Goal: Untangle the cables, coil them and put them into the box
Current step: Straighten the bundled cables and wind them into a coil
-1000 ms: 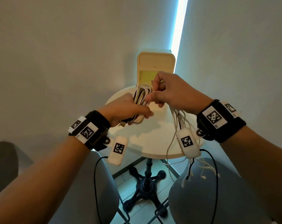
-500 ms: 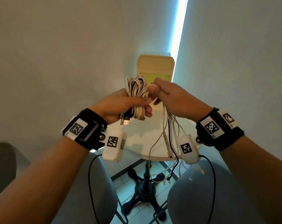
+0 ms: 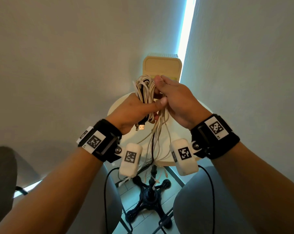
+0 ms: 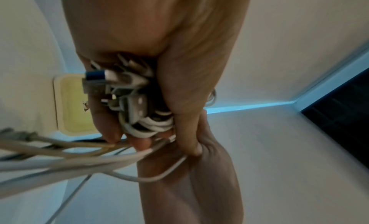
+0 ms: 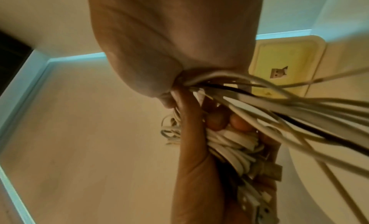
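My left hand point(image 3: 136, 110) grips a coiled bundle of white and black cables point(image 3: 145, 89), held upright above the table; a USB plug point(image 3: 141, 127) sticks out below the fist. The same bundle point(image 4: 137, 101) fills the left wrist view. My right hand point(image 3: 175, 98) pinches the loose cable strands point(image 3: 158, 132) right beside the bundle, and those strands hang down past the table edge. In the right wrist view the strands point(image 5: 269, 110) run out from the fist. The cream box point(image 3: 162, 66) stands with its lid up at the table's far side, against the wall corner.
A small round white table point(image 3: 181, 130) on a black cross-shaped pedestal base point(image 3: 148, 195) stands in a wall corner. My knees point(image 3: 210, 200) are close to it on both sides. A grey chair edge point(image 3: 1, 166) shows at far left.
Both hands have risen from the table with the bundle, now upright. My right hand has moved up to the bundle's top, drawing the hanging strands higher and shorter.
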A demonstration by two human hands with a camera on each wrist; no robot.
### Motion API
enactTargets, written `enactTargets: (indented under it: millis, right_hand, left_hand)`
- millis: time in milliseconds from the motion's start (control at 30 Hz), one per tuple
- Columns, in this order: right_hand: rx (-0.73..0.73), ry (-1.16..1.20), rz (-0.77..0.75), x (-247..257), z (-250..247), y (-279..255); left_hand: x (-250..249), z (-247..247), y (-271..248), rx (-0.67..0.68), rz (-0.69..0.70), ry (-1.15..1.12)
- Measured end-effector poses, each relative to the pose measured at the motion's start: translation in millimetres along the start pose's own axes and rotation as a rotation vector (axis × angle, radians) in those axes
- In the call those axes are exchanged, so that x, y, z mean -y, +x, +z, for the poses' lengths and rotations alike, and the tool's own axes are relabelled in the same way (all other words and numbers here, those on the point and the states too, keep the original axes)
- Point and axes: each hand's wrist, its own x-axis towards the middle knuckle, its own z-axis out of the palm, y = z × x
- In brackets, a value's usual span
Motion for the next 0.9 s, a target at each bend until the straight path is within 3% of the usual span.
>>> enactTargets:
  millis: [67,233,400,567,700,900]
  right_hand:
    - [0.044,0.026,0.019,-2,-2,-2]
    - [0.048,-0.073,-0.012,-4,3,-1]
    - [0.075,-0.442,-0.059,6,-3,3]
    - [0.072,-0.747,-0.155,17,-23,11]
    - [0.028,-0.729,-0.24,14,-23,11]
    - [-0.08,-0.612,-0.252,2,-13,15]
  left_hand:
    - [1,-1,2,0.003,0.006,0.028]
    - [11,6,8,-0.133,0.015,-0.01]
    - [12,10,9,-0.216,-0.035,-0.04]
    - [13,-1,10,-0.143,-0.111,0.019]
    - [12,0,7,-0.089,-0.133,-0.031]
    - [6,5,-2,0.005,-0.173,-0.228]
